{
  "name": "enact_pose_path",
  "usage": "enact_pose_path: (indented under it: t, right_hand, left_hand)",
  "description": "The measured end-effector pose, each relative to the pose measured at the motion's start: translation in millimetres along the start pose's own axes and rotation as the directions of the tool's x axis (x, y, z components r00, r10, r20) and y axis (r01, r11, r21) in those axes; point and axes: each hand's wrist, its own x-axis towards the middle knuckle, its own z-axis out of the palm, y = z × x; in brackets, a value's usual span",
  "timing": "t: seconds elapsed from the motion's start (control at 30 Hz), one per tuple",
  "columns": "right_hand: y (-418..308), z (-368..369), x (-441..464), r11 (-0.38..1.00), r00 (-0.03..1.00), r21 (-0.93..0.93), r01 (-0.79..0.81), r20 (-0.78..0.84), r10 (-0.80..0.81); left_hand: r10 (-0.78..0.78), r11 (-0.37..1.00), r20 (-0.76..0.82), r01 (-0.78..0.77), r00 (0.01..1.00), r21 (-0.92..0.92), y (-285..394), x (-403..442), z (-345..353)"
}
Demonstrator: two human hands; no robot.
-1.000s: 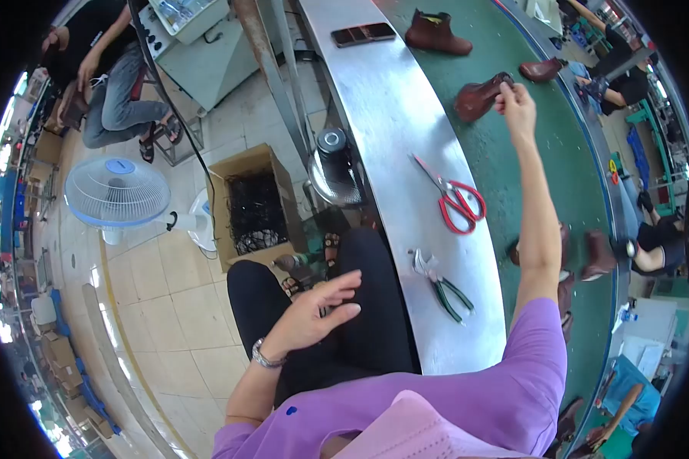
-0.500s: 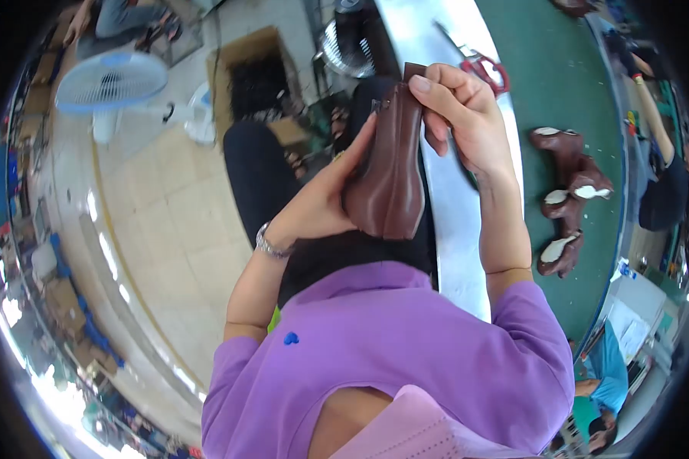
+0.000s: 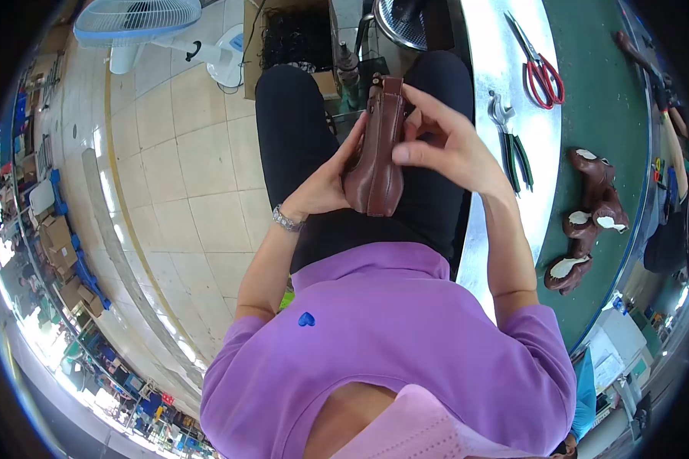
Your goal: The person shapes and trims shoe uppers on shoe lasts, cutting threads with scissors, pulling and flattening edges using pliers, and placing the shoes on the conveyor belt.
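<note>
A brown leather boot (image 3: 377,164) is held above my lap, its shaft pointing away from me and its rounded end toward me. My left hand (image 3: 323,183) wraps its left side, with the fingers partly hidden behind it. On the right side of the boot, my right hand (image 3: 453,149) has its thumb and bent fingers against the leather near the shaft. Red-handled scissors (image 3: 542,73) and green-handled pliers (image 3: 511,141) lie on the metal table edge to the right.
Several brown boots (image 3: 589,218) lie on the green surface (image 3: 570,122) beyond the metal strip (image 3: 524,199). A fan (image 3: 138,21) stands at the upper left, beside a cardboard box (image 3: 325,83) of black scraps. Part of a person in teal (image 3: 584,394) shows at the lower right.
The boot has come from the green surface to above my lap, and my left hand has closed on it. Since half a second ago, my right hand has shifted down from the shaft's top.
</note>
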Motion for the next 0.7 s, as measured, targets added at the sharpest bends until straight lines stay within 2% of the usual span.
enact_pose_path:
  t: [0.07,0.1,0.13,0.17,0.3,0.33,0.47,0.53,0.63,0.7]
  right_hand:
    - [17.6,4.8,-6.9,0.997,0.996,-0.021,-0.078,0.051,0.079]
    - [23.0,9.0,-10.1,0.994,0.992,-0.001,-0.107,0.071,0.107]
    - [24.0,11.0,-14.1,0.979,0.974,0.028,-0.201,0.107,0.197]
    - [25.4,11.8,-15.5,0.976,0.974,0.050,-0.211,0.100,0.206]
    - [29.5,14.7,-20.7,0.956,0.961,0.117,-0.269,0.094,0.259]
    - [31.6,13.4,-21.5,0.952,0.959,0.133,-0.276,0.106,0.264]
    - [34.1,9.4,-23.4,0.906,0.939,0.260,-0.335,0.170,0.299]
    - [31.0,9.6,-21.3,0.888,0.913,0.227,-0.399,0.190,0.361]
    - [18.0,13.8,-14.5,0.869,0.871,0.118,-0.480,0.185,0.456]
    - [12.8,17.8,-11.9,0.875,0.867,0.029,-0.483,0.152,0.474]
  left_hand:
    - [-0.005,0.996,0.080,0.012,0.997,-0.085,-2.6,-1.9,-7.9]
    - [0.000,0.977,0.104,0.022,0.995,-0.211,-3.9,1.2,-9.8]
    - [0.009,0.941,0.123,0.033,0.992,-0.336,-5.8,6.7,-13.0]
    - [0.022,0.889,0.137,0.043,0.990,-0.455,-6.1,9.5,-14.5]
    - [-0.262,0.923,-0.134,0.207,0.956,-0.324,12.4,28.2,13.2]
    - [-0.272,0.907,-0.205,0.179,0.940,-0.381,8.9,33.2,21.8]
    - [-0.232,0.948,-0.300,0.145,0.925,-0.283,-3.5,34.6,33.4]
    - [-0.184,0.965,-0.406,0.087,0.895,-0.246,-14.0,36.6,41.4]
    - [-0.186,0.982,-0.433,0.156,0.882,-0.103,-8.2,31.5,36.3]
    - [-0.202,0.979,-0.472,0.158,0.858,-0.131,-5.0,32.9,34.3]
